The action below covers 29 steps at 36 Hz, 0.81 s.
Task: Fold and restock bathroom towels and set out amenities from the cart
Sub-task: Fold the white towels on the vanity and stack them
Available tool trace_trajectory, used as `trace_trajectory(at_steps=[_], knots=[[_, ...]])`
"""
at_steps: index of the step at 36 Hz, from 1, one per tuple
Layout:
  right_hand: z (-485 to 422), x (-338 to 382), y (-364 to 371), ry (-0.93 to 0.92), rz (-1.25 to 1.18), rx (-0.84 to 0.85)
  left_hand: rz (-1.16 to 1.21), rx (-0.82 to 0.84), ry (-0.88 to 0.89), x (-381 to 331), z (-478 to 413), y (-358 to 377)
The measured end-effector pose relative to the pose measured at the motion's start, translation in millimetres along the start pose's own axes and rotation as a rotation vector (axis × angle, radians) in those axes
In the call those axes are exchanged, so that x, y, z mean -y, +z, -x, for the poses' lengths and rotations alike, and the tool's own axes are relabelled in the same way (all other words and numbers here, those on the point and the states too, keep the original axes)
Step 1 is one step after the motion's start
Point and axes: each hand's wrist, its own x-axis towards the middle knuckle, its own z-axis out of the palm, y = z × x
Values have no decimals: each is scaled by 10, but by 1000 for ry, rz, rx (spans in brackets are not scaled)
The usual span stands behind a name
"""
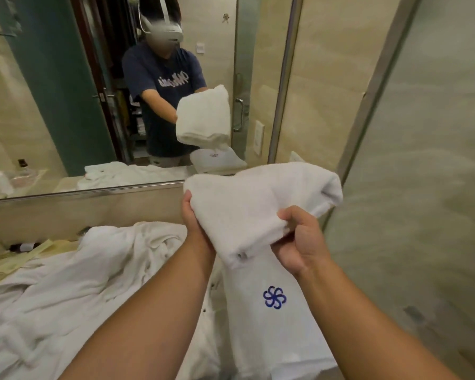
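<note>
A folded white towel (258,204) is held in the air above the counter, in front of the mirror. My left hand (194,223) grips its left edge, fingers hidden behind the cloth. My right hand (299,239) pinches the near right fold, fingers curled over it. Directly below lies a folded white towel with a blue flower logo (274,305), flat on the counter at the right. A heap of rumpled white towels (80,283) covers the counter to the left.
A wide mirror (66,105) runs along the back wall and reflects a person with the towel. A frosted glass partition (422,160) closes off the right side. Small amenity bottles (25,246) lie at the far left of the counter.
</note>
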Motion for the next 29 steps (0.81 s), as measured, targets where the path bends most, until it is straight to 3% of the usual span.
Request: trace_trajectory(at_steps=[5, 8, 12, 15, 23, 29], knots=[[57, 36, -554, 50, -26, -74, -40, 57, -60, 385, -187, 234], [27, -179, -1090, 225, -57, -186, -208, -35, -98, 769, -352, -68], [83, -517, -1842, 551, 98, -374, -512, 12, -415, 1406, -447, -596], [123, -570, -2096, 618, 214, -383, -580, -15, -378, 1675, -420, -753], [-312, -310, -2222, 243, 194, -663, -656, -33, -272, 1654, -359, -633], [-368, -55, -2182, 172, 233, -648, -742, -88, -169, 1823, -327, -765]])
